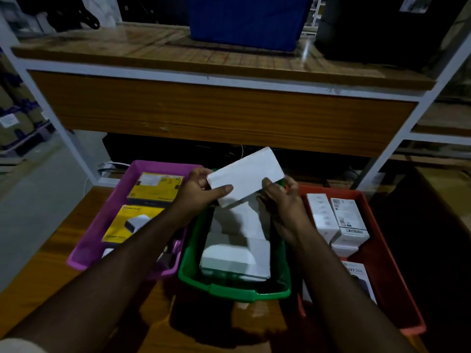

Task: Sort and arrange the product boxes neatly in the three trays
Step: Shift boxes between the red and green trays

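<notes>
Three trays stand side by side on a wooden table: a pink tray (89, 240) on the left with yellow boxes (155, 187), a green tray (193, 273) in the middle with white boxes (237, 258), and a red tray (390, 284) on the right with white labelled boxes (346, 220). Both hands hold one flat white box (247, 171) tilted above the far end of the green tray. My left hand (198, 194) grips its left end, thumb on top. My right hand (283, 197) holds its lower right edge.
A wooden shelf unit with a white metal frame (219, 80) rises right behind the trays. A blue bin (247, 21) stands on its upper shelf. Cardboard cartons (15, 123) sit at the far left. Wooden tabletop (40, 278) shows left of the pink tray.
</notes>
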Demonstrator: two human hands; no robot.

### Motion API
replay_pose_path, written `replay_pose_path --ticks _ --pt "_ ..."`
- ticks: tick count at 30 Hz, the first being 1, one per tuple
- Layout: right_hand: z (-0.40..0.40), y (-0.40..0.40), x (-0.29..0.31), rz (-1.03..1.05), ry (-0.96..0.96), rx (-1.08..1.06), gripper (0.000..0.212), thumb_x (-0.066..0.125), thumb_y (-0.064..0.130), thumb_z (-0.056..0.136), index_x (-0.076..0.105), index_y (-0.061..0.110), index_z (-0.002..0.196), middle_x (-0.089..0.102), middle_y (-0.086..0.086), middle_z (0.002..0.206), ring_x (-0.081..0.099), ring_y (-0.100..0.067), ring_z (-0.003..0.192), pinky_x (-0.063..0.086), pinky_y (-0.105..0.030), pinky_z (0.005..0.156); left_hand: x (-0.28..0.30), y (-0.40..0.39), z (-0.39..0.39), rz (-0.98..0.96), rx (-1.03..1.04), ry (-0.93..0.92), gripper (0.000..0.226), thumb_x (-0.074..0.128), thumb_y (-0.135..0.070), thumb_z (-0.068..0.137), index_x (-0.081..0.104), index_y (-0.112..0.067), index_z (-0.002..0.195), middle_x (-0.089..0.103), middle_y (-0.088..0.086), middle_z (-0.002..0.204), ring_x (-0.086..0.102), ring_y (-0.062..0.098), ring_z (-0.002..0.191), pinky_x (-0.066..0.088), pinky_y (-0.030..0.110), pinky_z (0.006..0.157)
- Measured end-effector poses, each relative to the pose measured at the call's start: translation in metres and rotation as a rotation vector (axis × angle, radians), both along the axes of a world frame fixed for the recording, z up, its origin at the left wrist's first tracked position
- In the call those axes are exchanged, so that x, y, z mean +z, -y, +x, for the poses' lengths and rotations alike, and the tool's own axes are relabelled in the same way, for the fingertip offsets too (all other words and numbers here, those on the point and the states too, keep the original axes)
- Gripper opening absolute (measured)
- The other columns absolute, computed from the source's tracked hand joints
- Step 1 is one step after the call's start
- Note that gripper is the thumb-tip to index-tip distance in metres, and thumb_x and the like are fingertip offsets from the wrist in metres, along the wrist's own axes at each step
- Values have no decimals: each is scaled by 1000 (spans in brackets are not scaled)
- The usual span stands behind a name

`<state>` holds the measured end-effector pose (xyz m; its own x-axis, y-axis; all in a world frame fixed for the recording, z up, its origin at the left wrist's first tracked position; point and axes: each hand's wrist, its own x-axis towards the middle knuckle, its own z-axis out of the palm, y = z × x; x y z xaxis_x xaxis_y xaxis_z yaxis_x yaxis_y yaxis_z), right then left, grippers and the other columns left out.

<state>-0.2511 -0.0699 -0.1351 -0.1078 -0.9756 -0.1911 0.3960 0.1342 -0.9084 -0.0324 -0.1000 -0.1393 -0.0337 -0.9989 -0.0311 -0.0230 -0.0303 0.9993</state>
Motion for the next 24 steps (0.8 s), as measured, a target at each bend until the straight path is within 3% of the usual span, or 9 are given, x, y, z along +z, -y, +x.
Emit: replay_pose_path --ticks 2,5,7,10,12,16,20,22,24 --pt "5 11 5 6 -8 1 58 67 22 100 34 28 148 68 -12 131 71 -31 111 58 -50 96 0 -3 -8 76 -58 -4 47 81 -17 84 49 -6 117 70 11 100 70 18 82 58 27 60" --pt "18 23 17 -104 -218 113 46 59 25 104 45 20 148 66 -16 134 71 -31 108 61 -48 89 0 0 -9 64 -126 113 53 82 -43 79 58 -9 112 71 10 103 67 21 91 56 32 71" --pt "27 28 20 -134 -312 214 45 61 26 101 51 10 142 68 -18 130 71 -30 109 58 -49 91 3 7 -5 55 -125 60 74 86 -45 70 52 -19 130 73 7 113 71 24 99 59 39 75" --pt "27 30 18 -324 -832 205 42 66 31 100 55 9 134 69 -11 122 68 -21 106 49 -31 88 6 16 0 21 -82 23 84 86 -28 79 37 -47 145 71 2 119 74 24 99 63 48 71" --pt "20 31 13 -494 -1235 223 67 72 48 92 50 15 146 60 -8 136 58 -21 122 43 -26 96 5 20 -2 11 15 8 77 86 -26 79 43 -45 140 69 7 121 73 29 100 63 53 71" --pt "10 35 -1 -462 -1600 406 109 77 63 77 20 26 162 38 -8 160 44 -29 140 44 -42 108 -8 25 -11 111 96 -47 62 87 -31 76 57 -24 130 69 13 124 71 32 104 62 52 79" --pt "-5 59 -18 -447 -1743 512 109 79 53 75 23 19 161 37 -14 161 39 -36 145 38 -43 116 -27 15 -5 -53 -36 475 99 80 -73 58 49 -29 141 57 7 139 65 21 116 56 44 97" --pt "-10 69 -24 -464 -1788 568 105 74 54 79 20 20 162 33 -13 164 34 -38 148 32 -46 119 -33 -4 -6 -145 -134 793 128 76 -78 57 18 -25 158 10 8 166 31 23 148 36 38 117" --pt "-11 73 -26 -451 -1863 625 100 71 47 85 14 25 164 21 -10 169 23 -38 152 20 -48 121 -38 -28 -7 -303 -280 1091 139 65 -85 63 -10 -20 160 -29 3 165 -15 23 154 10 37 123"
